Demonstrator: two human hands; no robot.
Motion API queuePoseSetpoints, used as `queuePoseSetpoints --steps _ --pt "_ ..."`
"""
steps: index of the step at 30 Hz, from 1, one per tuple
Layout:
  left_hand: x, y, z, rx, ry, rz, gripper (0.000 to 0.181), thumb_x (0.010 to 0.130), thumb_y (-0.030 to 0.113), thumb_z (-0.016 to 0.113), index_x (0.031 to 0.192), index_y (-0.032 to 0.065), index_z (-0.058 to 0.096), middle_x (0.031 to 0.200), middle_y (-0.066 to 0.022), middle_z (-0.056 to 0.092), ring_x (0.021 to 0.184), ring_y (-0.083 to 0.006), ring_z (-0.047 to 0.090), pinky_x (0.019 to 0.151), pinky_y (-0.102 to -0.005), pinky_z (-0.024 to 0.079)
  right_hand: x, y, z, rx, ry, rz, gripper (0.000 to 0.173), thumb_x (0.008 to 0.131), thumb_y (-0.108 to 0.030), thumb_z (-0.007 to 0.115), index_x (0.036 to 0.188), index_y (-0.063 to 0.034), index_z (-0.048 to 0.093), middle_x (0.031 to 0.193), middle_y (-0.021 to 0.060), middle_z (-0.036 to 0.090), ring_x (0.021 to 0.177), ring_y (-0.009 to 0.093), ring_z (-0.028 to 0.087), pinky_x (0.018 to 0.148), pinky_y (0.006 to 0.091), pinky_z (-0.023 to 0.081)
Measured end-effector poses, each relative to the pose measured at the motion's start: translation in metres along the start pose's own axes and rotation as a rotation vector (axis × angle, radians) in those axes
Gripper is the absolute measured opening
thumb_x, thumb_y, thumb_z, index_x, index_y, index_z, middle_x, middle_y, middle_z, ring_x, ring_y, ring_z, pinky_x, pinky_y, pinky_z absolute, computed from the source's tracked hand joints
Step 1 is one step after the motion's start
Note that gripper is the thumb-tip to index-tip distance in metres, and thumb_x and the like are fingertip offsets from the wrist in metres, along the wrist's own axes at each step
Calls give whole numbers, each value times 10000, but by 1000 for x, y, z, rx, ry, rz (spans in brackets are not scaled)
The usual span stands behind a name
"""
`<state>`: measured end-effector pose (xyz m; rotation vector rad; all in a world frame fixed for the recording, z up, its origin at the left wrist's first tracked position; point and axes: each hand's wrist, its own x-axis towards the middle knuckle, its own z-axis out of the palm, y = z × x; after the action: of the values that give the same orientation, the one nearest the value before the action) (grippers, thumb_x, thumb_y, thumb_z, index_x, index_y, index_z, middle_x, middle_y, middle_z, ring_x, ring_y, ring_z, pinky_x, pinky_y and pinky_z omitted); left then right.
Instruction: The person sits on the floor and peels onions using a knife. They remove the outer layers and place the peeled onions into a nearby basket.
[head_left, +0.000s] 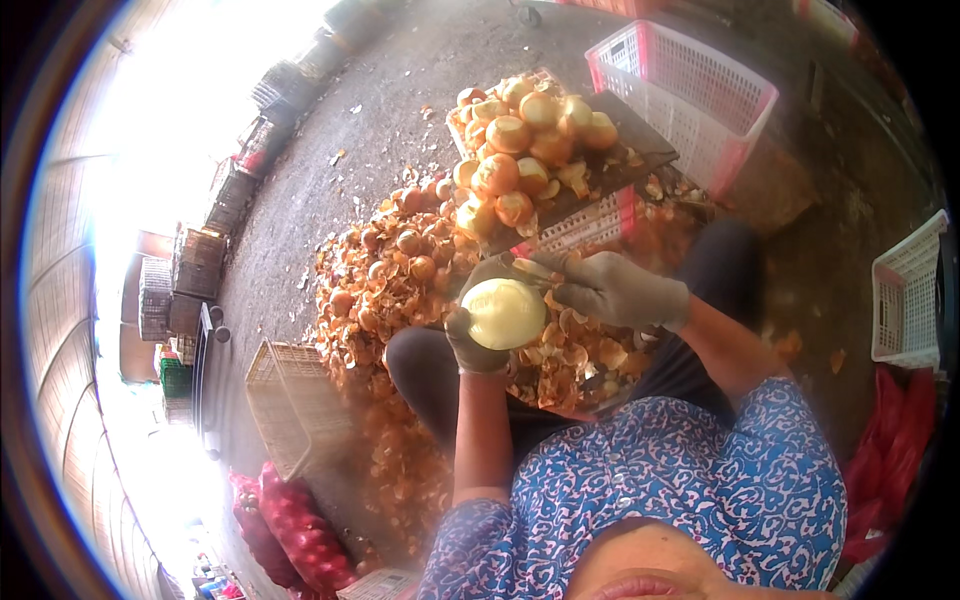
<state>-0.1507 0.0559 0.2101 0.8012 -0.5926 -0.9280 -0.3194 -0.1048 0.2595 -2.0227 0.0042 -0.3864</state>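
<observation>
My left hand (480, 337), in a grey-brown work glove, grips a peeled, pale yellow-green onion (504, 313). Just to its right, my right hand (611, 289) wears a similar glove. Its fingers close on a thin tan object (534, 268) near the onion's top edge; whether this is a small knife or a strip of skin I cannot tell. Beyond both hands, many onions (510, 135) with partly bared flesh are heaped on a crate and a dark board (630, 135). Loose onion skins (577, 360) lie below my hands, between my knees.
A pile of unpeeled onions and skins (375, 277) spreads over the floor at left. A white-and-pink plastic crate (675, 97) stands beyond the board. Another crate (300, 405) is at left, near red mesh sacks (300, 532). At far right are a white basket (907, 292) and red bags (889, 450).
</observation>
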Motion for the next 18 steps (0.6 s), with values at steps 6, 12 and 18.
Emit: queuePoseSetpoints --steps 6,12,18 --pt "1 -1 0 -181 -51 -9 991 754 668 686 1450 32 381 1238 -201 607 1101 -309 643 890 -465 573 -3 8 -4 184 119 252 430 1046 -221 522 1442 -54 499 945 150 695 774 145 647 714 324 517" --pt "2 -34 -15 878 303 537 960 667 134 908 1414 54 312 1283 -177 571 1111 -277 629 888 -418 565 -2 -1 6 244 52 76 471 1025 -197 545 1472 -73 465 951 140 697 787 159 669 714 353 528" --pt "15 -35 -9 1273 285 514 1003 663 111 921 1422 61 267 1272 -138 574 1167 -254 591 1043 -407 462 -1 23 32 29 213 -154 477 1006 -156 552 1463 -61 453 1047 230 696 899 345 714 755 408 543"
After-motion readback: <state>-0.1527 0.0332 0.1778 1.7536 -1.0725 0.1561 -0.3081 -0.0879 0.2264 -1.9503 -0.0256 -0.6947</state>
